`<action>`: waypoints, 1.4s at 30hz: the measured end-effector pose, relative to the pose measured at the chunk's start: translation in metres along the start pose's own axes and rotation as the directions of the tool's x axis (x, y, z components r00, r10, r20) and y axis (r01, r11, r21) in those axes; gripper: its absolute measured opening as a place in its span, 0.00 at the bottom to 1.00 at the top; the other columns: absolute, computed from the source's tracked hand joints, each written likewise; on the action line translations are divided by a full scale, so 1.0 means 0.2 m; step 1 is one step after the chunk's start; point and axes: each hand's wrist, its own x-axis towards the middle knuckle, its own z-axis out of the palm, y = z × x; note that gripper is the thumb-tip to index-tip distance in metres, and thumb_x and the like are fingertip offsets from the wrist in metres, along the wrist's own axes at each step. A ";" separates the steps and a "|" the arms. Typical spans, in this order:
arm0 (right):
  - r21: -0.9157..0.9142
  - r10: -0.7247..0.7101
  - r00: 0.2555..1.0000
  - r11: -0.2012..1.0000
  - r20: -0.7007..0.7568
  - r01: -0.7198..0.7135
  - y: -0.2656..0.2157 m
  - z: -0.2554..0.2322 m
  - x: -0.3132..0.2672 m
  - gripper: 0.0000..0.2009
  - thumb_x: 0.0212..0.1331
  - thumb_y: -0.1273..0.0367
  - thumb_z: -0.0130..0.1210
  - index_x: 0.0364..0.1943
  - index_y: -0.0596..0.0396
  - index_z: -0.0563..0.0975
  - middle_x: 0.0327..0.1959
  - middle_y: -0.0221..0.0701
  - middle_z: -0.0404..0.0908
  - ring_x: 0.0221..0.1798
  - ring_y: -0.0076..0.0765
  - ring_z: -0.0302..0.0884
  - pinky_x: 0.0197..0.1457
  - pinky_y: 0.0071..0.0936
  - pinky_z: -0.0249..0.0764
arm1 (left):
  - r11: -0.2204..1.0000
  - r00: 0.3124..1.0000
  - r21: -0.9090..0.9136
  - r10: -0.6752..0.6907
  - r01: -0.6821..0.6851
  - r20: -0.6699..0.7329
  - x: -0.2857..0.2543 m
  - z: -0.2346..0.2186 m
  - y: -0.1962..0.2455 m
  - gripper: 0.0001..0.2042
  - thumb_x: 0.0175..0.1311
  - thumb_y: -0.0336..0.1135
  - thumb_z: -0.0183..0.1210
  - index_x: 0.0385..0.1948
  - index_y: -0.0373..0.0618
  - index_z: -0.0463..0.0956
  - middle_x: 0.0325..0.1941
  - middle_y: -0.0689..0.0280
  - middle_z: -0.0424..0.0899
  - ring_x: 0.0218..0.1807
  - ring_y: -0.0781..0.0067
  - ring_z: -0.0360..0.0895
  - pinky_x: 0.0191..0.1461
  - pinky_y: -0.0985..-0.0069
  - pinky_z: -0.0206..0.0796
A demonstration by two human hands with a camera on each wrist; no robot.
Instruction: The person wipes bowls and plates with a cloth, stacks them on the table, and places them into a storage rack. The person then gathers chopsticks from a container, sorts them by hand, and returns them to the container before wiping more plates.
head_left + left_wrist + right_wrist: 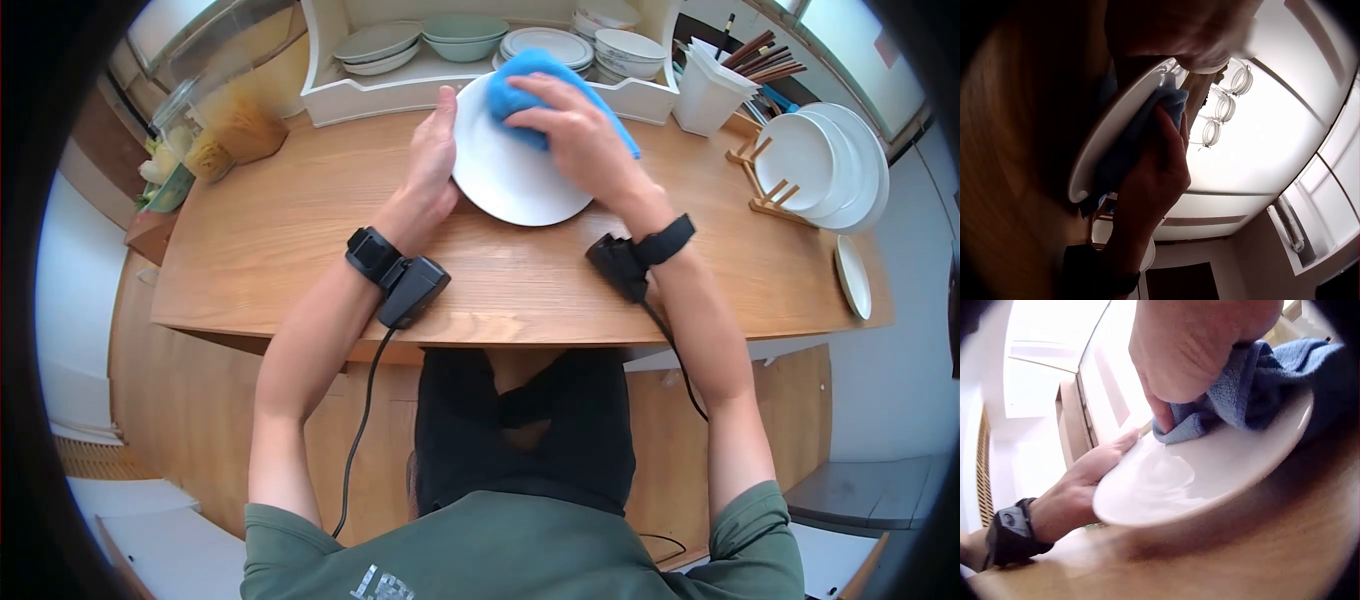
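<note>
A round white plate [515, 185] is held tilted above the wooden table, its inner face turned up. My left hand [432, 165] grips it by the left rim, the thumb along the edge and the other fingers hidden underneath. With my right hand [580, 135] I hold a blue cloth [525, 65] pressed onto the plate's upper part. In the right wrist view the towelling cloth [1235, 394] bunches under the fingers and hangs over the far rim.
Behind stands a white shelf [400, 98] with stacked plates and bowls. To the right are a white holder [708, 95] of chopsticks, a wooden rack [775, 200] of white plates and a small dish [852, 277]. Clear food containers [235, 130] stand at the left.
</note>
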 end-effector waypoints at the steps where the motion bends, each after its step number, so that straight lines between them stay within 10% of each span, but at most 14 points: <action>1: -0.055 0.016 1.000 0.998 -0.022 -0.017 0.04 -0.02 -0.01 0.15 0.47 0.81 0.49 0.36 0.53 0.83 0.57 0.36 0.74 0.62 0.45 0.67 0.66 0.35 0.63 | 1.000 1.000 -0.010 0.008 -0.008 0.013 0.02 -0.01 -0.01 0.26 0.70 0.54 0.43 0.53 0.37 0.68 0.51 0.59 0.78 0.51 0.68 0.77 0.55 0.68 0.71; 6: -0.164 0.214 0.974 0.961 -0.072 -0.224 0.14 -0.12 -0.07 0.14 0.48 0.80 0.49 0.36 0.51 0.82 0.56 0.36 0.75 0.59 0.46 0.70 0.62 0.35 0.67 | 0.999 0.998 0.043 0.013 -0.011 -0.053 0.03 -0.05 0.02 0.24 0.72 0.50 0.42 0.53 0.35 0.68 0.50 0.57 0.78 0.50 0.66 0.78 0.52 0.69 0.73; 8: -0.183 0.501 0.861 0.858 0.092 -0.480 0.17 -0.16 -0.08 0.18 0.49 0.82 0.44 0.38 0.50 0.82 0.56 0.31 0.75 0.57 0.44 0.72 0.58 0.35 0.70 | 0.998 0.993 0.038 0.048 -0.044 -0.104 0.04 -0.06 0.03 0.23 0.72 0.49 0.42 0.54 0.35 0.67 0.51 0.56 0.77 0.50 0.65 0.77 0.54 0.69 0.73; 11: -0.253 0.547 0.773 0.836 0.322 -0.487 0.25 -0.16 -0.13 0.15 0.48 0.78 0.48 0.36 0.46 0.83 0.47 0.37 0.80 0.50 0.45 0.77 0.53 0.38 0.72 | 0.998 0.986 0.002 0.057 -0.058 -0.159 0.07 -0.11 0.05 0.23 0.72 0.47 0.41 0.55 0.35 0.66 0.53 0.56 0.76 0.52 0.65 0.77 0.55 0.68 0.72; 21: -0.293 0.802 0.558 0.597 0.213 -0.747 0.37 -0.28 -0.21 0.10 0.48 0.72 0.53 0.31 0.42 0.84 0.38 0.38 0.83 0.46 0.45 0.80 0.50 0.38 0.74 | 0.999 0.979 -0.025 0.029 -0.035 -0.203 0.02 -0.47 0.19 0.24 0.72 0.48 0.41 0.56 0.34 0.65 0.56 0.56 0.75 0.55 0.62 0.75 0.58 0.66 0.70; 27: -0.270 0.846 0.521 0.530 0.110 -0.804 0.42 -0.28 -0.25 0.10 0.47 0.74 0.52 0.29 0.45 0.84 0.35 0.40 0.83 0.43 0.45 0.80 0.48 0.37 0.75 | 0.973 0.851 0.181 0.213 -0.142 -0.480 -0.10 -0.94 0.38 0.23 0.73 0.47 0.39 0.55 0.35 0.66 0.56 0.57 0.76 0.54 0.61 0.76 0.57 0.64 0.71; 32: -0.251 0.837 0.540 0.544 0.089 -0.801 0.46 -0.24 -0.26 0.09 0.48 0.72 0.53 0.30 0.45 0.84 0.36 0.41 0.83 0.45 0.46 0.80 0.49 0.39 0.75 | 0.964 0.589 0.174 0.260 -0.200 -0.765 -0.26 -1.03 0.48 0.21 0.73 0.44 0.39 0.53 0.35 0.68 0.52 0.57 0.78 0.51 0.59 0.78 0.55 0.62 0.72; 36: -0.262 0.832 0.549 0.549 0.079 -0.794 0.46 -0.24 -0.28 0.09 0.50 0.69 0.54 0.34 0.45 0.84 0.38 0.43 0.83 0.46 0.50 0.80 0.50 0.41 0.75 | 0.936 0.680 0.173 0.342 -0.306 -0.649 -0.24 -1.54 0.56 0.14 0.64 0.30 0.44 0.48 0.36 0.73 0.47 0.57 0.81 0.49 0.61 0.79 0.53 0.67 0.73; 37: -0.255 0.830 0.552 0.551 0.073 -0.795 0.46 -0.24 -0.29 0.09 0.50 0.68 0.55 0.34 0.45 0.84 0.38 0.43 0.83 0.45 0.50 0.80 0.50 0.42 0.75 | 0.571 0.816 0.759 0.571 -0.311 -0.095 -0.26 -1.91 0.57 0.15 0.63 0.31 0.46 0.48 0.33 0.72 0.47 0.58 0.81 0.48 0.62 0.79 0.54 0.69 0.72; 38: -0.250 0.829 0.556 0.553 0.065 -0.795 0.47 -0.24 -0.30 0.09 0.50 0.68 0.55 0.34 0.46 0.84 0.38 0.44 0.83 0.45 0.51 0.80 0.50 0.42 0.75 | 0.284 0.798 0.936 0.603 -0.207 -0.007 -0.35 -1.78 0.58 0.17 0.61 0.31 0.47 0.48 0.30 0.71 0.48 0.57 0.80 0.48 0.62 0.78 0.56 0.71 0.69; 39: -0.239 0.828 0.558 0.554 0.056 -0.797 0.48 -0.23 -0.30 0.08 0.50 0.68 0.55 0.33 0.46 0.84 0.38 0.45 0.83 0.44 0.51 0.81 0.50 0.43 0.75 | 0.842 0.826 0.420 0.480 -0.339 -0.296 -0.30 -1.91 0.62 0.17 0.56 0.26 0.47 0.47 0.28 0.70 0.49 0.54 0.79 0.48 0.61 0.77 0.56 0.71 0.67; 40: -0.209 0.832 0.550 0.552 0.071 -0.807 0.45 -0.26 -0.30 0.08 0.50 0.69 0.55 0.32 0.46 0.84 0.38 0.44 0.83 0.44 0.50 0.81 0.50 0.42 0.76 | 0.890 0.667 0.351 0.451 -0.289 -0.593 -0.25 -1.78 0.61 0.17 0.51 0.22 0.45 0.45 0.26 0.71 0.48 0.53 0.78 0.48 0.60 0.76 0.54 0.70 0.67; 42: -0.196 0.825 0.561 0.563 0.073 -0.803 0.45 -0.25 -0.30 0.07 0.49 0.69 0.55 0.31 0.46 0.84 0.37 0.43 0.83 0.44 0.50 0.81 0.48 0.41 0.76 | 0.794 0.509 0.593 0.568 -0.133 -0.647 -0.27 -1.83 0.63 0.16 0.47 0.24 0.48 0.39 0.26 0.72 0.43 0.54 0.77 0.44 0.58 0.76 0.51 0.70 0.66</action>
